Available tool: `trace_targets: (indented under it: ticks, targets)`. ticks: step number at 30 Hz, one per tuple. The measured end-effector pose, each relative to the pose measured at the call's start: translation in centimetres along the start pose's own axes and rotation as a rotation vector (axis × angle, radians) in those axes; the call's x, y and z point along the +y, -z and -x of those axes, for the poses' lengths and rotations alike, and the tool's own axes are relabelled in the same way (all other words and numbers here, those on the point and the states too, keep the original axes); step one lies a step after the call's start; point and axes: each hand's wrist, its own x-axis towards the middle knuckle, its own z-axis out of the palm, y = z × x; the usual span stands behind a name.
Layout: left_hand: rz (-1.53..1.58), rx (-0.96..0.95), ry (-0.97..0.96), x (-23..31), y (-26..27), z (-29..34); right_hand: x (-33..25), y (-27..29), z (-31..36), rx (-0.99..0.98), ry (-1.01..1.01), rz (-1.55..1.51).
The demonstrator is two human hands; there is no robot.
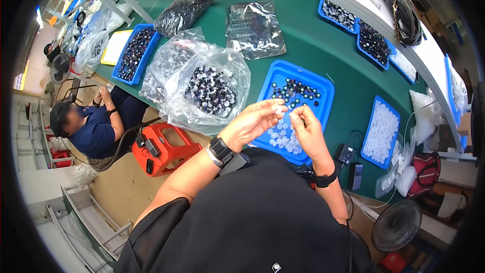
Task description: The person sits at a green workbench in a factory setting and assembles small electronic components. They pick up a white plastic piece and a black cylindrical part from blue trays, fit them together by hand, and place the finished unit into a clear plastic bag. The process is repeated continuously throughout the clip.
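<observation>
Both hands are raised over a blue tray [326, 88]. My left hand [252, 122] pinches a small translucent white piece [279, 109] between thumb and fingertips. Close beside it, my right hand [309, 130] has thumb and forefinger pressed together; whatever they hold is too small to make out. Dark round parts with shiny greenish tops [298, 90] lie loose in the far half of the tray. White round pieces [286, 140] are gathered in its near half, partly hidden under my hands.
An open clear bag of dark-and-white parts [212, 91] stands left of the tray. A blue tray of white pieces [380, 130] sits to the right, near a black power bank [355, 176]. A flat plastic packet [255, 29] lies beyond. A co-worker [93, 126] sits at left, near a red stool [164, 146].
</observation>
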Motion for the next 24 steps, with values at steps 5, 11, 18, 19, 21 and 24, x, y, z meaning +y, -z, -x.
trace_targets:
  ticks: [5, 11, 18, 19, 21, 24]
  targets:
    - [0.080, -0.035, 0.017, -0.9, 0.5, -0.5, -2.5, -1.0, 0.6, 0.193, 0.143, 0.230]
    - [0.178, -0.102, 0.043, -0.8, 0.0, -0.6, -1.8, -1.0, 0.6, 0.290, 0.280, 0.383]
    - [0.199, -0.160, 0.040, -0.9, 0.2, -0.8, -1.9, -1.0, 0.5, 0.298, 0.299, 0.450]
    - [0.190, -0.146, 0.042, -0.9, 0.1, -0.7, -1.8, -0.9, 0.5, 0.296, 0.291, 0.458]
    - [0.172, -0.116, 0.044, -0.8, -0.2, -0.7, -1.8, -0.8, 0.5, 0.291, 0.274, 0.474]
    - [0.184, -0.143, 0.036, -1.0, 0.2, -0.9, -1.7, -0.8, 0.5, 0.292, 0.256, 0.486]
